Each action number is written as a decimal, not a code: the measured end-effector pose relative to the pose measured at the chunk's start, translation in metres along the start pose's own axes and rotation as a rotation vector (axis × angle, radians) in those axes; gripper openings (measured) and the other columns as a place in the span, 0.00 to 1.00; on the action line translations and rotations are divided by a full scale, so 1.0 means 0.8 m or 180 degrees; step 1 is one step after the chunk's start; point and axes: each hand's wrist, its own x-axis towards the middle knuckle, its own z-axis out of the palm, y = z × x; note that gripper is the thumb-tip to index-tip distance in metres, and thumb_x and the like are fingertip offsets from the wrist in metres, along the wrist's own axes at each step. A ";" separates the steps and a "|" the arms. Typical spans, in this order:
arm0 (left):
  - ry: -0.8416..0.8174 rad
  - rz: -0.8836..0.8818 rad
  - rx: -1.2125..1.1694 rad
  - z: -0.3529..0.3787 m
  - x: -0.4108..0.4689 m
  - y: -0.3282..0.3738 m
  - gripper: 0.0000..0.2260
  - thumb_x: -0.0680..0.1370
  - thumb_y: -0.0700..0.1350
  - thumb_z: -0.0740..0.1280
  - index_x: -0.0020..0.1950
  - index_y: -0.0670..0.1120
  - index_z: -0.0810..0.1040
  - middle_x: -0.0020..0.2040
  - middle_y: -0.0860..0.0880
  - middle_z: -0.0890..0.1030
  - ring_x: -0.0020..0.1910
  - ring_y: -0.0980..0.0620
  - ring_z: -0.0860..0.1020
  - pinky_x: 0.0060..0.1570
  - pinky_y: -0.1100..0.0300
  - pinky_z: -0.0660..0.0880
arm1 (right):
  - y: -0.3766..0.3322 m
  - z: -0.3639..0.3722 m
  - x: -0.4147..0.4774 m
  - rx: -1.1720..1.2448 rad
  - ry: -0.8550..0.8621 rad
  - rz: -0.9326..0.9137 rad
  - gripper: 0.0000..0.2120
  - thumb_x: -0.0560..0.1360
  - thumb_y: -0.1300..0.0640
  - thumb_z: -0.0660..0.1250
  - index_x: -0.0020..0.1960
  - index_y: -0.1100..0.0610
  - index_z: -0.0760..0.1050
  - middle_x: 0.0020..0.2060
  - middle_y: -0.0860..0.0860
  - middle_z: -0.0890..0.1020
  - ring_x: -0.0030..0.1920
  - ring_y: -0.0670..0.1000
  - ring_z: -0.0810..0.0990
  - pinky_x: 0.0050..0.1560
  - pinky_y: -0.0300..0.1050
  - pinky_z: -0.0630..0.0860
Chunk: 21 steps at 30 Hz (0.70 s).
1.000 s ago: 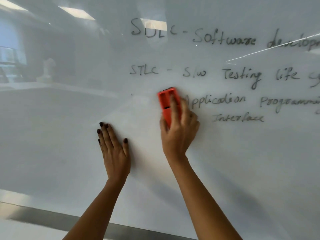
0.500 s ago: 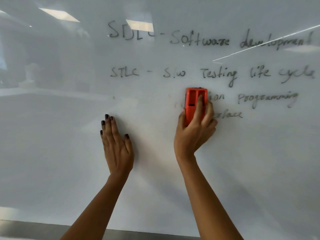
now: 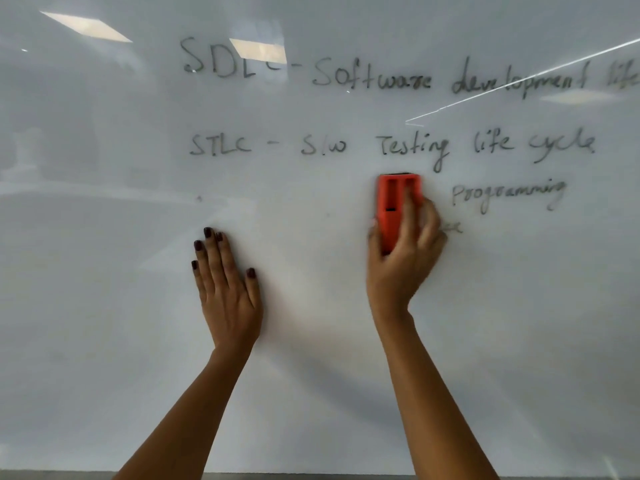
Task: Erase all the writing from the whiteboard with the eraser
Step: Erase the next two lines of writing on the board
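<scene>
A glossy whiteboard (image 3: 104,306) fills the view. Black handwriting runs across its upper half: a top line "SDLC - Software development life" (image 3: 381,77), a second line "STLC - S/w Testing life cycle" (image 3: 391,145), and the word "Programming" (image 3: 507,195) on a third line. A scrap of a fourth-line word (image 3: 453,228) shows beside my right hand. My right hand (image 3: 401,268) presses an orange eraser (image 3: 394,206) upright against the board, just left of "Programming". My left hand (image 3: 227,292) lies flat on the board, fingers spread, holding nothing.
Ceiling lights (image 3: 86,26) and a room reflect in the board's surface. A grey ledge (image 3: 311,475) runs along the bottom edge of the board.
My right hand has swept the eraser rightward along the third line; "Application" and most of "Interface" are wiped away. My left hand has stayed flat on the board. The view shifted right.
</scene>
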 end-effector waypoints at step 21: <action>0.0314 0.0213 0.0191 0.012 -0.003 -0.012 0.27 0.84 0.49 0.48 0.80 0.36 0.54 0.80 0.38 0.56 0.81 0.46 0.49 0.79 0.49 0.48 | 0.070 -0.022 -0.046 0.0090 0.0187 0.0415 0.24 0.77 0.51 0.68 0.70 0.56 0.72 0.67 0.57 0.72 0.55 0.57 0.71 0.55 0.53 0.73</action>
